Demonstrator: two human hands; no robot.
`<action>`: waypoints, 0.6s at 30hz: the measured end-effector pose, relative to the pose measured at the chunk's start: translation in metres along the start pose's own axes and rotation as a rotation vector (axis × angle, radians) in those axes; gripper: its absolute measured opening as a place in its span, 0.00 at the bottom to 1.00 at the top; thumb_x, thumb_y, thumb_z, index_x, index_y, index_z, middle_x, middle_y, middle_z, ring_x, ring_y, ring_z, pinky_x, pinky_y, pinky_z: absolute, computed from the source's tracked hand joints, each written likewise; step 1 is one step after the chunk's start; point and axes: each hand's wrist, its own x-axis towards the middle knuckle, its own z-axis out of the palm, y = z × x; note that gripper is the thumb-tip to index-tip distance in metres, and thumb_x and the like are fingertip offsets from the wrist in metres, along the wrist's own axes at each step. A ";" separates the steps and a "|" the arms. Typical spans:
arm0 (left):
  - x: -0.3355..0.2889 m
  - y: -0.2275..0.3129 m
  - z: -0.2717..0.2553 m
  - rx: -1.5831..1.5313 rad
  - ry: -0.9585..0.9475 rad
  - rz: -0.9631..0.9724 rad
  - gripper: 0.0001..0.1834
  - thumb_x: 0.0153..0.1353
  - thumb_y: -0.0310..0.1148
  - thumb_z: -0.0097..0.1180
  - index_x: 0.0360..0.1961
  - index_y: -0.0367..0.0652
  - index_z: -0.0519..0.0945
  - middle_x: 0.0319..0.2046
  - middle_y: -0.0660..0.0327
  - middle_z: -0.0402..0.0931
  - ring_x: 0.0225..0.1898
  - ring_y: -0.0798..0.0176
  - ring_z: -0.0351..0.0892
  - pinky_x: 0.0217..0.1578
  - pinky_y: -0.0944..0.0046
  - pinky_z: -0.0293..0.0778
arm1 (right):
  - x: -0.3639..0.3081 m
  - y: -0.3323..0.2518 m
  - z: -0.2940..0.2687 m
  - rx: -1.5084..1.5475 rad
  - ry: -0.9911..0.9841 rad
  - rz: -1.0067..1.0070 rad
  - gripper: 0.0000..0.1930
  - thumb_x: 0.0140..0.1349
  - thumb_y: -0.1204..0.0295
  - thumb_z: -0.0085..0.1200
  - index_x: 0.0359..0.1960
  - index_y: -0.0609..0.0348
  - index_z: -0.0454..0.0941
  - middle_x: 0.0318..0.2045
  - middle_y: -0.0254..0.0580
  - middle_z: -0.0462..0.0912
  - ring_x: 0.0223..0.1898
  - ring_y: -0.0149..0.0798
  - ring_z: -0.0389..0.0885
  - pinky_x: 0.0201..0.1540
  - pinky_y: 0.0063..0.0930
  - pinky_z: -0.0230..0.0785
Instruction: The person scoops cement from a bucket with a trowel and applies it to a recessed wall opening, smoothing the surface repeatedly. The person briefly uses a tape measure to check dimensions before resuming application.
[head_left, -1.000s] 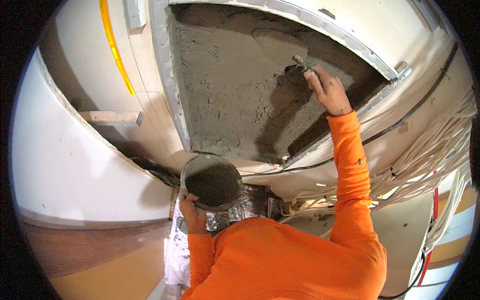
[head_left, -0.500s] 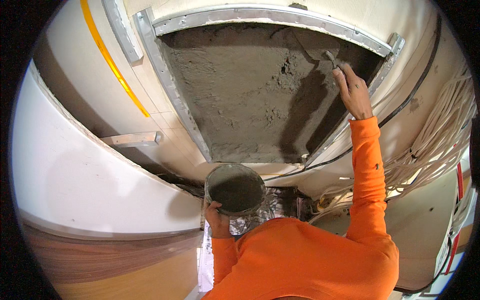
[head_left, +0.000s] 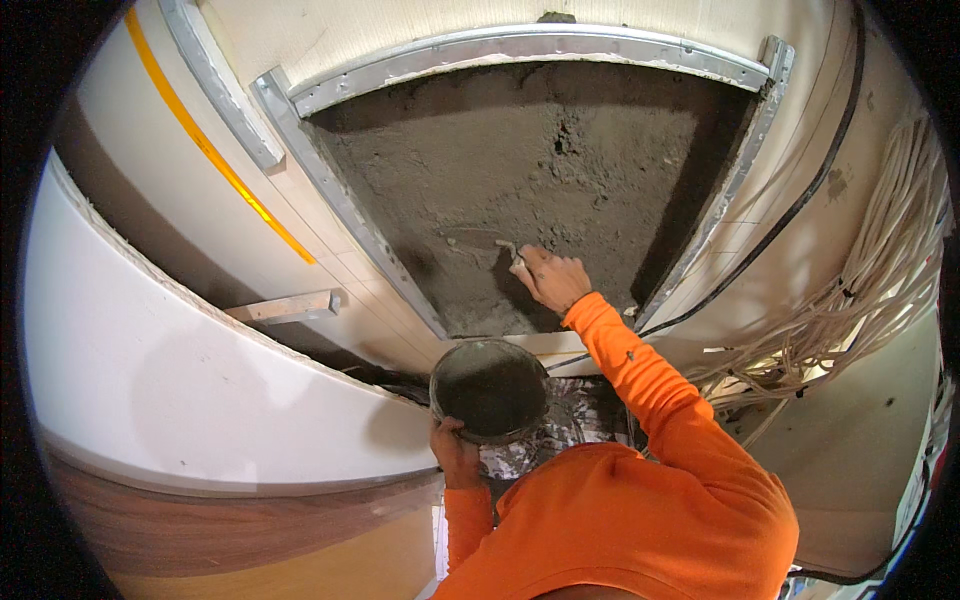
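Note:
My right hand [head_left: 557, 282] is closed round the handle of a small trowel [head_left: 508, 246]. Its thin blade points left against the wet grey mortar [head_left: 440, 160], in the lower middle of the coated area, and blends into it. Below, my left hand [head_left: 456, 455] grips the near left rim of a round bucket [head_left: 492, 351], whose inside is dark with grey mortar. The bucket is just under the bottom edge of the mortared area. Metal profiles edge that area along the top [head_left: 530, 45], the left [head_left: 345, 205] and the right [head_left: 715, 195]. A rough dark hole shows in the upper mortar.
A black cable [head_left: 800, 205] runs down the wall at right, beside a bundle of pale cables [head_left: 870, 270]. At left are a yellow strip [head_left: 210, 150], a short wooden block [head_left: 285, 307] and a large white panel [head_left: 200, 400]. Smeared sheeting [head_left: 575, 410] lies beneath the bucket.
My right hand has come down and left with the trowel, from the upper right corner to the lower middle of the mortar. The left hand still holds the bucket; the view has shifted slightly.

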 end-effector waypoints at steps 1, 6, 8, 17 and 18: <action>-0.003 0.001 0.000 0.013 0.021 0.000 0.37 0.46 0.13 0.45 0.63 0.36 0.74 0.54 0.51 0.79 0.55 0.45 0.80 0.59 0.44 0.78 | 0.005 0.001 0.000 -0.010 -0.008 0.007 0.19 0.75 0.49 0.48 0.51 0.50 0.75 0.38 0.49 0.89 0.35 0.61 0.89 0.36 0.58 0.79; -0.013 0.005 -0.011 0.023 0.083 0.042 0.35 0.46 0.15 0.46 0.61 0.36 0.74 0.55 0.50 0.78 0.55 0.44 0.80 0.59 0.42 0.79 | 0.014 0.020 -0.065 -0.034 0.111 0.025 0.18 0.75 0.49 0.48 0.48 0.49 0.76 0.35 0.50 0.88 0.33 0.62 0.88 0.34 0.56 0.79; -0.019 0.009 0.003 0.021 0.101 0.020 0.34 0.45 0.16 0.47 0.60 0.36 0.75 0.54 0.50 0.78 0.56 0.44 0.79 0.59 0.42 0.79 | 0.015 0.035 -0.095 -0.070 0.174 0.058 0.18 0.75 0.49 0.48 0.47 0.49 0.76 0.35 0.51 0.88 0.33 0.62 0.87 0.34 0.56 0.78; 0.000 0.023 -0.012 0.102 0.023 0.021 0.36 0.43 0.16 0.46 0.61 0.35 0.74 0.55 0.50 0.77 0.57 0.44 0.79 0.60 0.43 0.78 | 0.023 0.072 -0.167 -0.045 0.323 0.048 0.19 0.74 0.48 0.50 0.47 0.50 0.77 0.33 0.56 0.87 0.36 0.64 0.86 0.35 0.57 0.76; 0.001 0.024 -0.014 0.094 0.035 0.010 0.37 0.44 0.16 0.46 0.61 0.36 0.74 0.56 0.50 0.77 0.57 0.44 0.79 0.60 0.43 0.78 | 0.024 0.078 -0.174 -0.046 0.334 0.061 0.19 0.74 0.48 0.50 0.47 0.50 0.78 0.33 0.56 0.87 0.36 0.64 0.86 0.36 0.57 0.77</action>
